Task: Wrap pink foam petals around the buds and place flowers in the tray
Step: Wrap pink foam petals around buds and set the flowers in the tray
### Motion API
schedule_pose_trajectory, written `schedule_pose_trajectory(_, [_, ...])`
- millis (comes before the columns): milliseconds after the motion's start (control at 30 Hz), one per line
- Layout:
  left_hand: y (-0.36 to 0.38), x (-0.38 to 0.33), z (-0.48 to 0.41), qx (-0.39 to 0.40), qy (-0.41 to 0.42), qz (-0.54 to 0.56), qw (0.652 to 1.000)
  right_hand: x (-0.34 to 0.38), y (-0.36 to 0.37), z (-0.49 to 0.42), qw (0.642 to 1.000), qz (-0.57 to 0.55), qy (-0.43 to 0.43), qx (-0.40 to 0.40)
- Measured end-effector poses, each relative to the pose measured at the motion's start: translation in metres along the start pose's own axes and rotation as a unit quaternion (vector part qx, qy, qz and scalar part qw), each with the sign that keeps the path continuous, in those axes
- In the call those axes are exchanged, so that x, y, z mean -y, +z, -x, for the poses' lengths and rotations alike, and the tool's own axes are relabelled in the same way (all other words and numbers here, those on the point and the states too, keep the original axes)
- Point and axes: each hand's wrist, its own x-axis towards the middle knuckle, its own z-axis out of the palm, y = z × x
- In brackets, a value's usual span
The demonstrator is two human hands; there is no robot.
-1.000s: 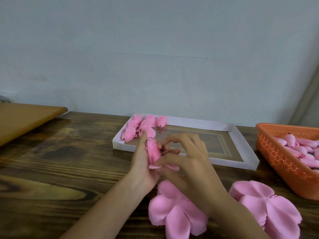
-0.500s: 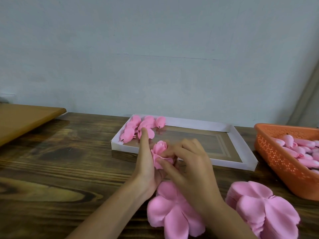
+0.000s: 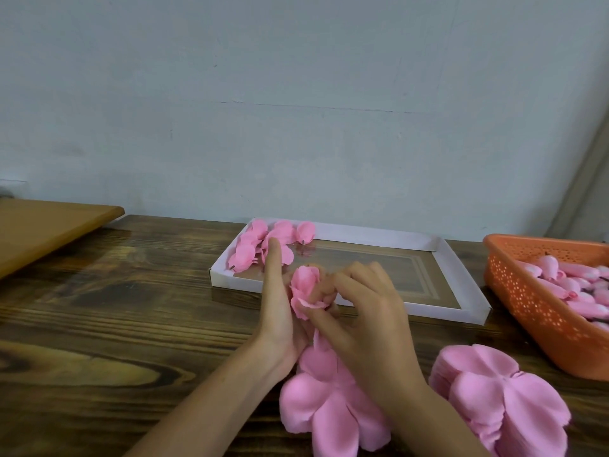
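tray [image 3: 461, 285] right half open, flowers [image 3: 263, 245] far-left

Your right hand [image 3: 372, 324] covers the flower's [image 3: 304, 282] base and most left hand [image 3: 276, 311] fingers, so the left grip is unreadable. It also hides the top of the petal sheet [image 3: 323, 400] at the tabletop's near edge. The petal stack [image 3: 514, 400] is cropped at the bottom, the orange basket [image 3: 534, 301] at the right, and the wooden board [image 3: 43, 225] at the left.

Pink foam petals [image 3: 333, 404], pink stack [image 3: 504, 397] at 4 o'clock, pink bud [image 3: 306, 285], pink flowers [image 3: 263, 245] in white-rimmed brown tray [image 3: 461, 268], orange perforated basket [image 3: 534, 298] at 3 o'clock, dark wood-grain counter [image 3: 115, 308], pale grey-blue wall [image 3: 296, 94].
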Motion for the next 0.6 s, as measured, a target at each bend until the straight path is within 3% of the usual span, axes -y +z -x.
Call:
schedule_pose_trajectory(233, [-0.0018, 0.0031, -0.0019, 0.013, 0.006, 0.027, 1.0, -0.0031, 0.002, 0.0011, 0.999, -0.028, 0.004, 0.028])
schedule_pose_trajectory(600, [-0.0059, 0.0037, -0.0024, 0.072, 0.018, -0.129, 0.989, -0.0047, -0.0005, 0.0, 0.994, 0.084, -0.002, -0.074])
